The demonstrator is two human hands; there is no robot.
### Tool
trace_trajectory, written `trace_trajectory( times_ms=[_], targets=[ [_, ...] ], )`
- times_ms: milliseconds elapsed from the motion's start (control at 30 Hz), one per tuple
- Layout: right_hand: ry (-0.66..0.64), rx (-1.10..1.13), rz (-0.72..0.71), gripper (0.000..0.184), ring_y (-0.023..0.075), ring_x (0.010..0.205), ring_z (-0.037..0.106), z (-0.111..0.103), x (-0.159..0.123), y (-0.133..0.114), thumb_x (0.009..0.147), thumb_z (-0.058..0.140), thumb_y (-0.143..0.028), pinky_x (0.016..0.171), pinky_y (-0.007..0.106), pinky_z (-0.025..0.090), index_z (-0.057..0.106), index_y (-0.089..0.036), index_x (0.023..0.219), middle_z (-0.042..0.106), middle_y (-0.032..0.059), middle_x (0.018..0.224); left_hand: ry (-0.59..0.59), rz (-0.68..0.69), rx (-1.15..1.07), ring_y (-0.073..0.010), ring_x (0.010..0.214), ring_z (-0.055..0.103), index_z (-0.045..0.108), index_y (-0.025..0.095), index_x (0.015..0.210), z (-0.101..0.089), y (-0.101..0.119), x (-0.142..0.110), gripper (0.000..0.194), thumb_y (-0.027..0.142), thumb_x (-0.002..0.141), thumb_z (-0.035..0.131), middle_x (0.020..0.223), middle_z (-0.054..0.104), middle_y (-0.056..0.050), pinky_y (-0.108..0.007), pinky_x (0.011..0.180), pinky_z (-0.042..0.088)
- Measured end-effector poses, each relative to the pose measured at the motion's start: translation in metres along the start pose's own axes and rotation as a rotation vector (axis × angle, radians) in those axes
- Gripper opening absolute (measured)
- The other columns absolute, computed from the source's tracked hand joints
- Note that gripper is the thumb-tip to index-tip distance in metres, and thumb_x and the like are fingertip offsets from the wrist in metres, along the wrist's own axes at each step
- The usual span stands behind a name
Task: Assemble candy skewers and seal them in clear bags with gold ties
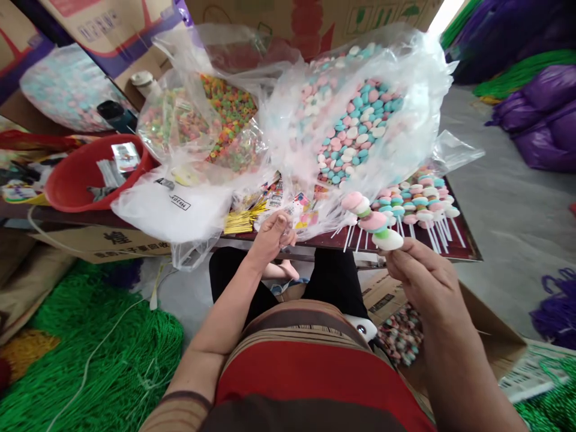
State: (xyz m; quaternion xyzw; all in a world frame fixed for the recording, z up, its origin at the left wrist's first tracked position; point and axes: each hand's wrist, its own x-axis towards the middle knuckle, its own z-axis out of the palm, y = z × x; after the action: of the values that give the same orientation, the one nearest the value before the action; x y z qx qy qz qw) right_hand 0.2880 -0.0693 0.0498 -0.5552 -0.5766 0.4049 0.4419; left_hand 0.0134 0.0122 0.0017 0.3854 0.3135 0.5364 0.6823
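Note:
My right hand (420,273) is closed on the stick of a marshmallow skewer (369,221), pink, white and green pieces stacked on it, held up over the table's front edge. My left hand (274,234) is pinched at the table's front edge, beside small printed wrappers (297,211); a thin clear wrapper seems to be between its fingers. A row of finished marshmallow skewers (420,201) lies on the dark red table (468,249). Behind it an open plastic bag of pink, blue and white marshmallows (355,126) leans back.
A bag of multicoloured ring sweets (216,120) and a white filled bag (171,210) sit to the left. A red basin (81,180) holds packets. Cardboard boxes stand behind; a box of sweets (405,336) is by my right knee. Green netting (90,354) lies on the floor.

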Motion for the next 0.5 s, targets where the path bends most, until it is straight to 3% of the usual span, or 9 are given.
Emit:
trace_trajectory(
  times_ms=[267,500],
  targets=[
    [-0.113,-0.103,0.006,0.028,0.0132,0.061,0.051,-0.009,0.000,-0.022,0.098,0.057,-0.041,0.054,0.026,0.038,0.071,-0.023,0.081,0.060,-0.0008,0.068,-0.049,-0.012,0.056,-0.0041,0.038,0.030,0.059,0.020,0.071,0.001,-0.001,-0.002,0.049,0.065,0.078,0.077,0.045,0.031,0.012,-0.023,0.050,0.045],
    [-0.207,-0.247,-0.059,0.032,0.0154,0.065,0.062,-0.017,0.006,-0.018,0.097,0.054,-0.045,0.060,0.026,0.047,0.075,-0.022,0.089,0.071,0.0016,0.075,-0.050,-0.001,0.140,-0.0049,0.041,0.033,0.062,0.020,0.073,0.004,-0.002,-0.001,0.050,0.068,0.079,0.074,0.046,0.032,0.011,-0.025,0.053,0.048]
  ],
)
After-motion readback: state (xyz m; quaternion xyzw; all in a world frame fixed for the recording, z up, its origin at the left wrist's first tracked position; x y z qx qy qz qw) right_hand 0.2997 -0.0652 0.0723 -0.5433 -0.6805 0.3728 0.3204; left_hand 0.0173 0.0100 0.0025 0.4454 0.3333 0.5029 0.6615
